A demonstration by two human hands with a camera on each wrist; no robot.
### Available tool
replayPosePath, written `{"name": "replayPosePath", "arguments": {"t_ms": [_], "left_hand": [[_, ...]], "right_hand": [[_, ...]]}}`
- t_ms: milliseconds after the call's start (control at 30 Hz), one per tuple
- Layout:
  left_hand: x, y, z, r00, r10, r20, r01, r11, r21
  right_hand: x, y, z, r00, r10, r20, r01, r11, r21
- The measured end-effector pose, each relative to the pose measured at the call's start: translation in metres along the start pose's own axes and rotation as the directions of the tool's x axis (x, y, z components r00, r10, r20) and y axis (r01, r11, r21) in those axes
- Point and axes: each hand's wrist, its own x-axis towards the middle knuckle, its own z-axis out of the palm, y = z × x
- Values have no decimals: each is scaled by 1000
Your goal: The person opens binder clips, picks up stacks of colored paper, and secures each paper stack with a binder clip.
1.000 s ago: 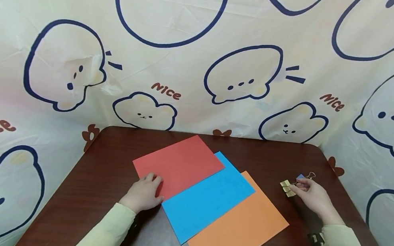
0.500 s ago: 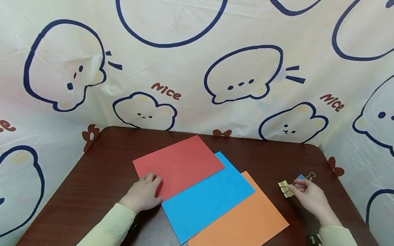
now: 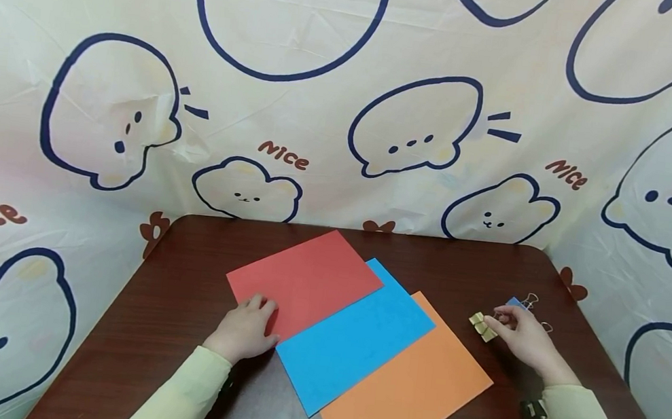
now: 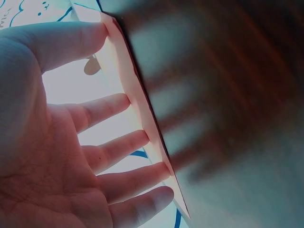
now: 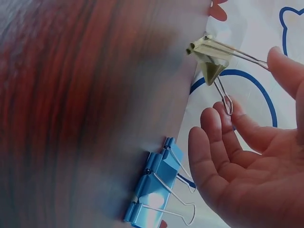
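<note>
My left hand [image 3: 242, 331] rests on the near left corner of a red sheet of paper [image 3: 317, 272]. In the left wrist view the straight fingers touch the sheet's pale pinkish edge [image 4: 135, 90]. My right hand [image 3: 524, 337] pinches a gold binder clip [image 3: 482, 327] by its wire handles, thumb on one and fingers at the other, as the right wrist view shows. That clip [image 5: 211, 57] is close over the table. Blue binder clips [image 5: 154, 190] stand beside the right hand, partly hidden behind it in the head view.
A blue sheet [image 3: 356, 338] lies partly under the red one, and an orange sheet [image 3: 409, 388] partly under the blue. All lie fanned out on the dark brown wooden table [image 3: 181, 275]. A cartoon-printed curtain [image 3: 332, 127] hangs behind and around it.
My right hand has moved slightly left and nearer with the gold clip, away from the blue clips. A wire handle now shows to the right of that hand. The left hand stays still.
</note>
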Motion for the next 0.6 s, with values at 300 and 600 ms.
{"name": "replayPosePath", "arguments": {"t_ms": [300,600], "left_hand": [[-1,0,-1,1000,3,0,-3,1000,6],[0,-1,1,1000,3,-2,-3,1000,4]], "right_hand": [[0,-3,1,1000,-10,-26,8,997,-83],[-3,-14,3,999,0,-34,-5,989,-149]]}}
